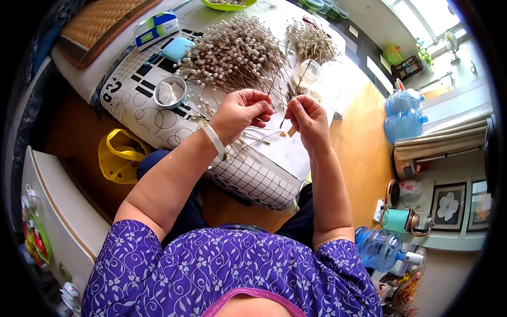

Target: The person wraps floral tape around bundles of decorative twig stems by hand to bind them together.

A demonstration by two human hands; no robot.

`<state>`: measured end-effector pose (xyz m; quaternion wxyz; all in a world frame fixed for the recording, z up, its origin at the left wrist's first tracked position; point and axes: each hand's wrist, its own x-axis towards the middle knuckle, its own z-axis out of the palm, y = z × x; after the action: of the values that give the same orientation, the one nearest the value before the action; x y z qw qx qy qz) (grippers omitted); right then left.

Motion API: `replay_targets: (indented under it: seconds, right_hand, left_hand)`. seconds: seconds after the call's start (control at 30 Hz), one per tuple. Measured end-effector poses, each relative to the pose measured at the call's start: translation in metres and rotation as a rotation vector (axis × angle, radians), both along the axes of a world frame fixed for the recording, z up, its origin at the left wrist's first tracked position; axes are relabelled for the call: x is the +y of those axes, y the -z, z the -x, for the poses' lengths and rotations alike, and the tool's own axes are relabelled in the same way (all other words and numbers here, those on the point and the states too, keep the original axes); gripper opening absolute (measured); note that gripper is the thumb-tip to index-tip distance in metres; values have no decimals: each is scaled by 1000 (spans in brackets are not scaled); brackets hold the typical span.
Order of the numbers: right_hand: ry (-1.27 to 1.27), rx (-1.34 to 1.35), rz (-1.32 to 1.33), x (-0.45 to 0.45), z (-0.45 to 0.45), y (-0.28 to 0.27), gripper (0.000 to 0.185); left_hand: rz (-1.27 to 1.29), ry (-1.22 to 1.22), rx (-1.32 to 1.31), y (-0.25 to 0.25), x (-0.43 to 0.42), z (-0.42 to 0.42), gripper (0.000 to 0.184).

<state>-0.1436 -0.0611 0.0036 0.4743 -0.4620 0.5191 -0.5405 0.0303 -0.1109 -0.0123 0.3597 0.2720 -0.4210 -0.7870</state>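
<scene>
My left hand (244, 113), with a white band (214, 141) at its wrist, is closed in a pinch at the front of the table. What lies between its fingertips is too small to make out. Just right of it my right hand (309, 119) pinches a thin brown stem (283, 120) that points down and left. Behind both hands lies a big heap of dried stems with pale round buds (235, 53). A smaller bunch of budded stems (311, 42) rests farther back to the right, near a clear jar (308, 71). Loose stems lie under my hands.
A round tin with white contents (170, 92), a light-blue case (178, 48) and a tissue pack (157, 30) stand on the patterned tablecloth (153, 124). A green bowl (227, 5) is at the back. Left below hangs a yellow bag (119, 158); water bottles (404, 116) stand right.
</scene>
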Motion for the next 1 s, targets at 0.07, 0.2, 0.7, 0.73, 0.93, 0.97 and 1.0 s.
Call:
replay_targets:
  seconds: [0.07,0.2,0.7,0.73,0.93,0.97,1.0]
  right_hand:
    - [-23,-71,69,-1,4,2,9]
    - [-16,-129,88,-4,12,9,9]
    - [-29,-53,70,-1,7,21,13]
    - [-25,-52,73,-1,8,20,13]
    - [-93,-97,85,1,7,13,16]
    - [-92,-98,84,2,7,12,16]
    - [-82,-113,62,3,7,11,17]
  left_hand:
    - [-18,65,17,10,2,9,10]
    - [-52,147,-64,4,14,24,11]
    - [96,-33,-14,9,13,33,11]
    - [99,-29,-13,8,14,33,11]
    - [34,-21,24,9,14,33,11]
    - [43,-18,33,10,14,33,11]
    - [53,-16,42,10,14,33,11]
